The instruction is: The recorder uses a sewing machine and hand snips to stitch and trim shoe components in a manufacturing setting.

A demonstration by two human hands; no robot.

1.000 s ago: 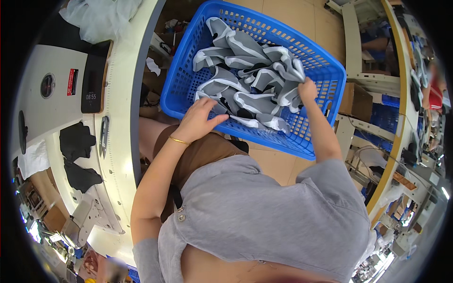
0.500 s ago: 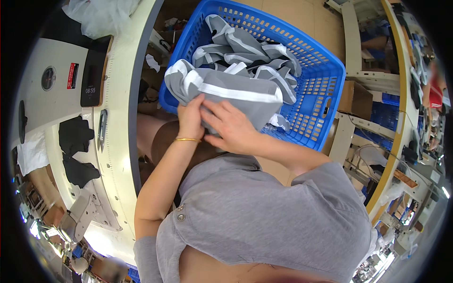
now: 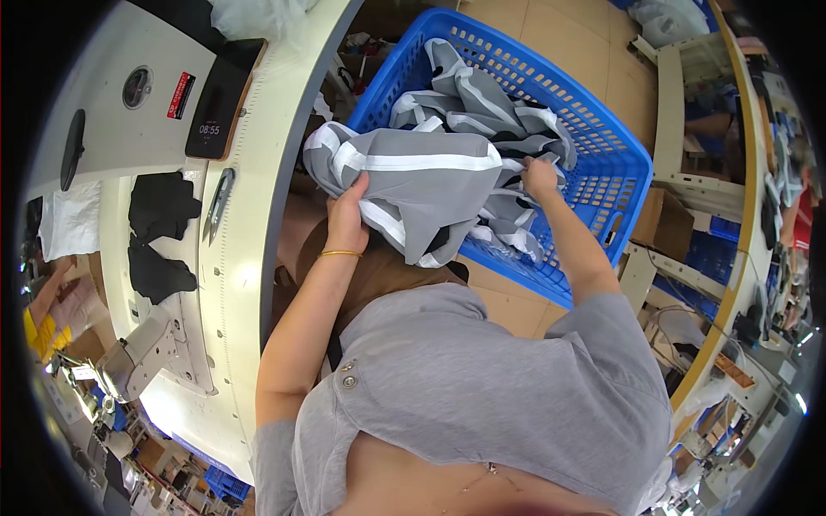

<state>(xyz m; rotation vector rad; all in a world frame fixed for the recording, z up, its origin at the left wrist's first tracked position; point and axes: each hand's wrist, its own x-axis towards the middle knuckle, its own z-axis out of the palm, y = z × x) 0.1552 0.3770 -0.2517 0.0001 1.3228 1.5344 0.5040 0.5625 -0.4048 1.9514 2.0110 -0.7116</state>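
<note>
My left hand [image 3: 348,222] is closed on the near edge of a bundle of grey fabric pieces with white trim [image 3: 422,176], held over my lap and the near-left side of the blue basket [image 3: 632,185]. The bundle fans out to the right, and a lower corner droops. Inside the basket lie several more grey pieces with white edging [image 3: 482,90]. My right hand [image 3: 540,178] reaches among them, its fingers closed at the edge of a grey piece; the fingertips are partly hidden.
To the left runs a white worktable [image 3: 249,181] with a sewing machine [image 3: 155,357]. On it lie a phone [image 3: 225,99], thread snips [image 3: 218,206] and black fabric pieces [image 3: 163,206]. A cardboard box [image 3: 669,222] sits in a shelf at right.
My right hand has left the bundle and moved right into the basket. The bundle's lower corner now hangs loose, while my left hand keeps its hold. The view has shifted slightly.
</note>
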